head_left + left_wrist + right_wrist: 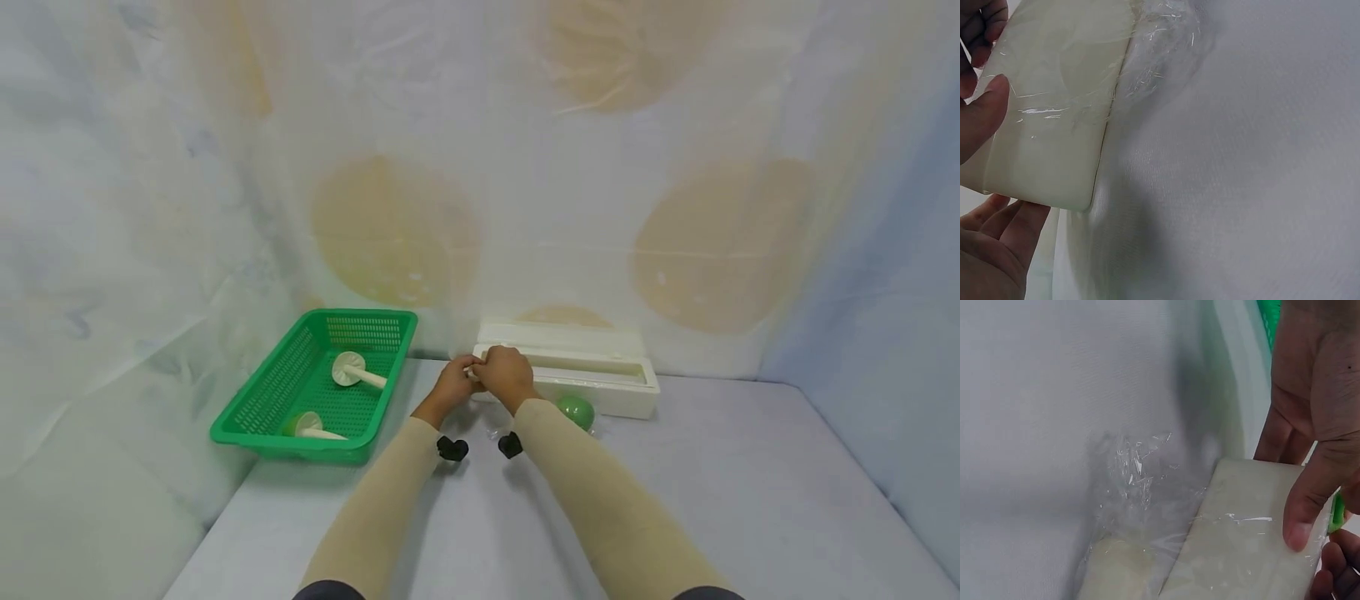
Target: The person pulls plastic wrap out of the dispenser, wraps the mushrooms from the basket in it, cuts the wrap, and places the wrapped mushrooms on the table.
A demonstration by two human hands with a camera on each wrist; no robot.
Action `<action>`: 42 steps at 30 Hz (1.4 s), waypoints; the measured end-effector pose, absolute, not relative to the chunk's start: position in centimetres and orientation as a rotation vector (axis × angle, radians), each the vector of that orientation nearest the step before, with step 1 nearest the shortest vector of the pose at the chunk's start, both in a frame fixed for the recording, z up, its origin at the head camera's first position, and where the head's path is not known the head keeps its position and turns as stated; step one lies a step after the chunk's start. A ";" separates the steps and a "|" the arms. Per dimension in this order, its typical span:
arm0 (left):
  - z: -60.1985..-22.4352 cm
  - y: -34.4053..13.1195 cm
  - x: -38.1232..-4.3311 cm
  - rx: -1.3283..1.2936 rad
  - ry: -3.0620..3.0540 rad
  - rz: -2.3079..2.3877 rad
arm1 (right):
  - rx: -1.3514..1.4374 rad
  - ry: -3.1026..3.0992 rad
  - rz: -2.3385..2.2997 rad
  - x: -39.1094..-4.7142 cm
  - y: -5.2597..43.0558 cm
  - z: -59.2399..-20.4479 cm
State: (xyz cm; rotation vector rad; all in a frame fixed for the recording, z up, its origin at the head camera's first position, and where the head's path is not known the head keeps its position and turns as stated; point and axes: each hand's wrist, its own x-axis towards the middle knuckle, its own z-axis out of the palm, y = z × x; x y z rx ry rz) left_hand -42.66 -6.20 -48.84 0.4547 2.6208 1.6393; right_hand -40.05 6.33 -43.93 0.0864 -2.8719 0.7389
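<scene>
A long white cling film box (600, 392) stands near the back wall with its lid raised. My left hand (453, 385) holds its left end, the thumb (1300, 528) on the front face and the fingers (1019, 231) at the end. Beside it, my right hand (508, 375) has curled fingers around a small green piece (1337, 512) at the box's top edge, partly hidden. Clear film (1154, 56) hangs down the front onto the table. A green round-headed item (576, 411) lies against the box; its pale handle (1116, 569) shows under the film.
To the left, a green plastic basket (232, 437) contains a white-headed item with a stick handle (366, 377) and a green-headed one (306, 423). A white cloth covers the table (720, 492). Patterned sheeting (558, 192) hangs behind and at both sides.
</scene>
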 end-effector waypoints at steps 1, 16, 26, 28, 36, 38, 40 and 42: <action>-48.8 -6.2 -42.7 0.460 2.629 1.633 | 0.078 -2.869 0.748 -40.1 6.3 -43.9; -48.8 -5.7 -42.9 0.480 2.702 1.539 | 0.069 -2.796 0.849 -39.0 7.4 -42.9; -49.0 -6.3 -42.7 0.490 2.736 1.511 | 0.093 -2.852 0.886 -38.8 13.5 -43.8; -49.0 -6.3 -42.8 0.492 2.739 1.515 | 0.091 -2.855 0.936 -38.5 15.1 -43.7; -48.9 -6.4 -42.7 0.489 2.701 1.544 | 0.041 -2.880 0.985 -36.3 23.1 -42.6; -48.8 -6.4 -42.7 0.479 2.697 1.546 | 0.008 -2.888 0.981 -35.8 25.0 -42.3; -48.8 -6.4 -42.7 0.468 2.693 1.553 | -0.005 -2.896 0.998 -35.4 26.6 -42.1; -48.8 -6.4 -42.6 0.466 2.687 1.563 | -0.020 -2.902 1.000 -34.9 28.0 -42.0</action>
